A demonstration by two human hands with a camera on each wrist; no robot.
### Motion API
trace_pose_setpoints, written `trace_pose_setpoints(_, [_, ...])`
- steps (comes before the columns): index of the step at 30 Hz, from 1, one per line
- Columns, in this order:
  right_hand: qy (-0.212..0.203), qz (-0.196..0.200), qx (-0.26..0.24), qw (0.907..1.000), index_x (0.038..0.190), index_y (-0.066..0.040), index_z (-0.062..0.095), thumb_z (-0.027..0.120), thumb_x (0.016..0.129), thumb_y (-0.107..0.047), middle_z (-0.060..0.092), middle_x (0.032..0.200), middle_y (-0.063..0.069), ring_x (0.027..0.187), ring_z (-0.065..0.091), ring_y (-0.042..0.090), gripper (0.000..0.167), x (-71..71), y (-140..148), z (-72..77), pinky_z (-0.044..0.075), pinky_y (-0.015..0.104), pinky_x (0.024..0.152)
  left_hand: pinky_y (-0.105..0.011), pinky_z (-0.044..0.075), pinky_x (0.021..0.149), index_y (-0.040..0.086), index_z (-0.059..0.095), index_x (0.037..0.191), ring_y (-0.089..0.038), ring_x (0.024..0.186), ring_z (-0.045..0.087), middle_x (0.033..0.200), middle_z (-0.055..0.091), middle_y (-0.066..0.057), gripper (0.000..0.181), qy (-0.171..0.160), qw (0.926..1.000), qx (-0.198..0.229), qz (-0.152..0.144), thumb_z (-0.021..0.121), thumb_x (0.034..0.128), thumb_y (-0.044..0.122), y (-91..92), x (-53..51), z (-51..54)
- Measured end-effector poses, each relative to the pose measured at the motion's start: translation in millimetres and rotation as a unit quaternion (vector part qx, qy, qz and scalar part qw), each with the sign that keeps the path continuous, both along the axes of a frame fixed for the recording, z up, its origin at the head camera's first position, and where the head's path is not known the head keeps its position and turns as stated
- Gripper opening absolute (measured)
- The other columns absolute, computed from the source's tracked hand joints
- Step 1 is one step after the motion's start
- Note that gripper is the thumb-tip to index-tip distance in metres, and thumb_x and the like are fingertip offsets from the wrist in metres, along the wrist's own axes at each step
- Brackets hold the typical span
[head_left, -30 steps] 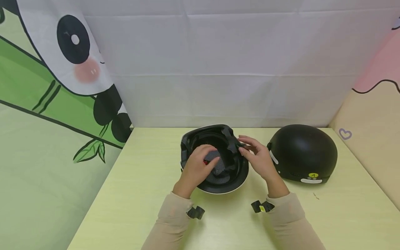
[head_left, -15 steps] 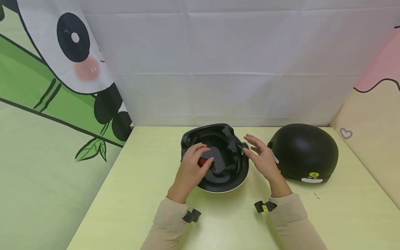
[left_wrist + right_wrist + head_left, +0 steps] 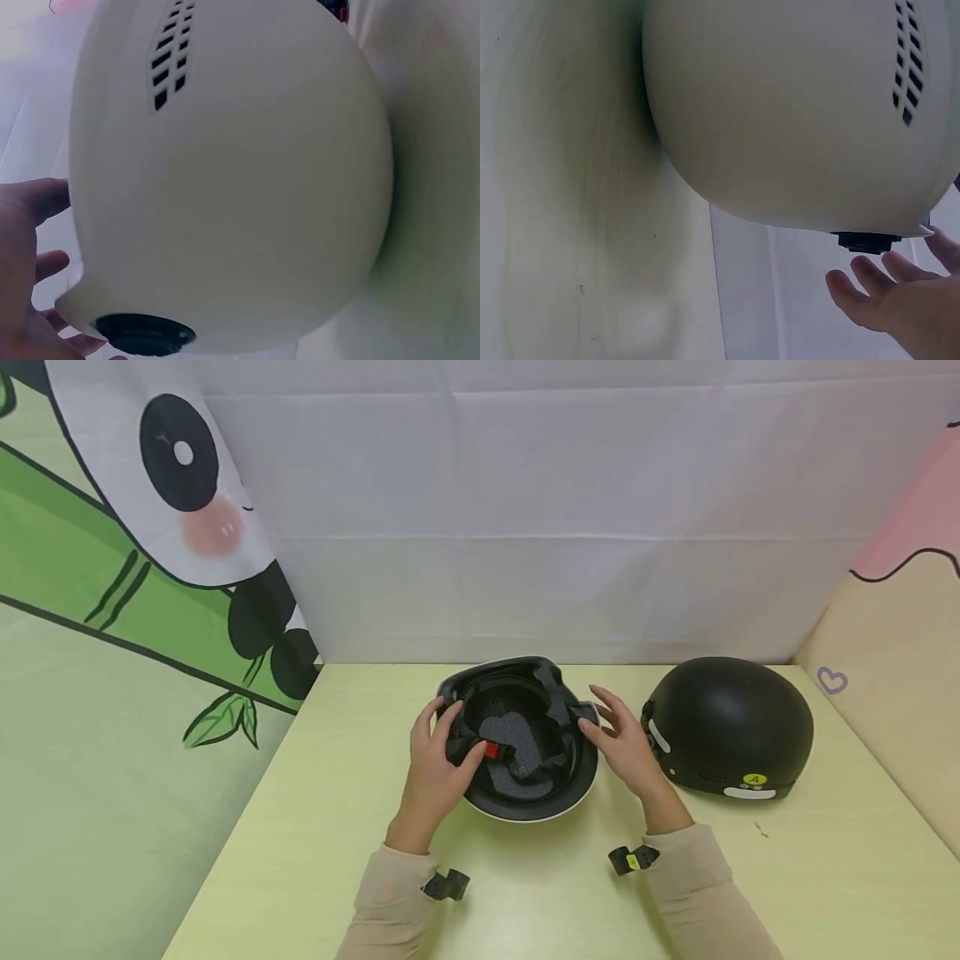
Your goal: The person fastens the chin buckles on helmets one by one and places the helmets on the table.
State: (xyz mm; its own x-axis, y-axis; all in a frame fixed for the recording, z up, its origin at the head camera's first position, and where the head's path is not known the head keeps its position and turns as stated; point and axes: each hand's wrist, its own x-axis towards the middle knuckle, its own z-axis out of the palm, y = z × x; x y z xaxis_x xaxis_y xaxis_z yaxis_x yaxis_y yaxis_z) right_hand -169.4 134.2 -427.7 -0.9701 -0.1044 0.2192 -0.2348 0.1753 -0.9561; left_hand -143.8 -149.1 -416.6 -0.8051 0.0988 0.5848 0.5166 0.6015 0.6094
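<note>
A white helmet (image 3: 240, 187) lies upside down, its black lining (image 3: 525, 789) facing up in the head view. Inside it, near the left side, a red buckle (image 3: 491, 749) shows. My left hand (image 3: 435, 777) is at the left rim, fingers spread; its thumb tip is beside the buckle, with black padding between thumb and fingers. At the right rim is my right hand (image 3: 626, 747), its thumb touching a black flap (image 3: 581, 710). Its other fingers stand loosely curved, apart from the shell in the right wrist view. A dark round fitting (image 3: 866, 241) sits on the shell near them.
A black helmet (image 3: 727, 722) stands upright on the light wooden table (image 3: 540, 893), right of my right hand. White cloth (image 3: 555, 510) hangs behind the table. Printed panels (image 3: 150, 693) flank it. Small black cameras (image 3: 446, 885) are worn at both wrists.
My left hand has moved left, from over the helmet's inside to its left rim, uncovering more lining and the red buckle. The right hand has barely shifted. Both helmets stay in place.
</note>
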Motion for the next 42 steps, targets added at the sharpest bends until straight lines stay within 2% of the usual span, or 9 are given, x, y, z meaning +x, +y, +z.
trace_pose_setpoints(3, [-0.003, 0.006, -0.001, 1.0000, 0.154, -0.009, 0.027, 0.059, 0.099, -0.018, 0.021, 0.158, 0.015, 0.141, 0.020, 0.043, 0.064, -0.8, -1.0, -3.9, 0.026, 0.057, 0.107, -0.060, 0.038, 0.097, 0.006, 0.042, 0.146, -0.040, 0.136, 0.026, 0.152, 0.023, -0.016, 0.069, -0.042, 0.9989, 0.020, 0.004, 0.073, 0.0880, 0.028, -2.8, 1.2, -5.5])
trace_pose_setpoints(8, [-0.010, 0.006, 0.002, 0.9999, 0.155, -0.010, 0.020, 0.059, 0.099, -0.018, 0.020, 0.157, 0.018, 0.142, 0.018, 0.039, 0.069, -0.8, -5.2, -9.9, 0.021, 0.054, 0.110, -0.060, 0.037, 0.098, 0.007, 0.032, 0.149, -0.041, 0.134, 0.031, 0.154, 0.015, -0.017, 0.075, -0.075, 0.9962, 0.044, 0.007, 0.071, 0.0892, 0.031, -6.1, 4.3, -14.2])
trace_pose_setpoints(13, [-0.047, 0.016, -0.030, 0.9983, 0.157, -0.015, 0.014, 0.058, 0.100, -0.018, 0.012, 0.160, 0.017, 0.138, 0.026, 0.043, 0.073, 0.9, -9.8, -13.2, 0.033, 0.055, 0.103, -0.060, 0.037, 0.098, 0.010, 0.028, 0.150, -0.043, 0.130, 0.037, 0.155, 0.011, -0.014, 0.077, -0.105, 0.9928, 0.055, 0.016, 0.069, 0.0905, 0.036, -6.9, 7.8, -20.8])
trace_pose_setpoints(17, [-0.065, 0.020, -0.042, 0.9968, 0.157, -0.017, 0.013, 0.058, 0.100, -0.020, 0.006, 0.160, 0.017, 0.136, 0.028, 0.047, 0.073, 1.1, -11.8, -15.0, 0.036, 0.056, 0.100, -0.061, 0.034, 0.100, 0.009, 0.025, 0.150, -0.044, 0.131, 0.034, 0.154, 0.011, -0.017, 0.078, -0.106, 0.9919, 0.069, 0.014, 0.069, 0.0907, 0.035, -6.8, 8.6, -25.2])
trace_pose_setpoints(22, [-0.075, 0.025, -0.051, 0.9956, 0.157, -0.019, 0.014, 0.056, 0.101, -0.021, 0.014, 0.157, 0.019, 0.131, 0.037, 0.045, 0.071, -0.8, -13.4, -18.7, 0.040, 0.054, 0.098, -0.060, 0.028, 0.105, 0.005, 0.027, 0.147, -0.046, 0.134, 0.029, 0.152, 0.014, -0.024, 0.071, -0.097, 0.9905, 0.098, -0.001, 0.066, 0.0928, 0.029, -6.8, 7.9, -33.5])
trace_pose_setpoints(29, [-0.077, 0.044, -0.082, 0.9927, 0.157, -0.017, 0.013, 0.052, 0.102, -0.019, 0.021, 0.153, 0.020, 0.131, 0.037, 0.037, 0.067, -2.2, -16.4, -21.8, 0.041, 0.038, 0.098, -0.056, 0.024, 0.108, 0.004, 0.033, 0.142, -0.038, 0.136, 0.028, 0.149, 0.025, -0.024, 0.059, -0.121, 0.9814, 0.147, -0.022, 0.062, 0.0952, 0.025, -5.9, 8.0, -40.8])
trace_pose_setpoints(32, [-0.079, 0.047, -0.118, 0.9887, 0.156, -0.016, 0.014, 0.051, 0.103, -0.017, 0.022, 0.152, 0.020, 0.128, 0.040, 0.033, 0.065, -3.1, -18.4, -23.5, 0.044, 0.029, 0.093, -0.054, 0.027, 0.106, -0.001, 0.032, 0.140, -0.039, 0.132, 0.034, 0.145, 0.029, -0.027, 0.057, -0.147, 0.9735, 0.172, -0.032, 0.062, 0.0949, 0.016, -1.4, 16.5, -27.1])
trace_pose_setpoints(36, [-0.083, 0.050, -0.179, 0.9791, 0.155, -0.016, 0.016, 0.047, 0.103, -0.014, 0.024, 0.151, 0.018, 0.119, 0.047, 0.025, 0.061, -3.1, -21.9, -24.9, 0.047, 0.025, 0.087, -0.052, 0.031, 0.104, -0.008, 0.031, 0.135, -0.042, 0.126, 0.038, 0.141, 0.031, -0.031, 0.053, -0.170, 0.9643, 0.200, -0.035, 0.060, 0.0920, 0.002, 5.9, 27.6, -8.4])
trace_pose_setpoints(42, [-0.082, 0.029, -0.203, 0.9754, 0.155, -0.015, 0.019, 0.043, 0.103, -0.011, 0.027, 0.149, 0.018, 0.109, 0.053, 0.021, 0.057, -1.0, -24.6, -22.1, 0.049, 0.028, 0.084, -0.052, 0.030, 0.105, -0.008, 0.033, 0.128, -0.042, 0.128, 0.037, 0.143, 0.029, -0.032, 0.047, -0.161, 0.9634, 0.212, -0.031, 0.058, 0.0883, -0.005, 11.1, 26.9, -6.2])
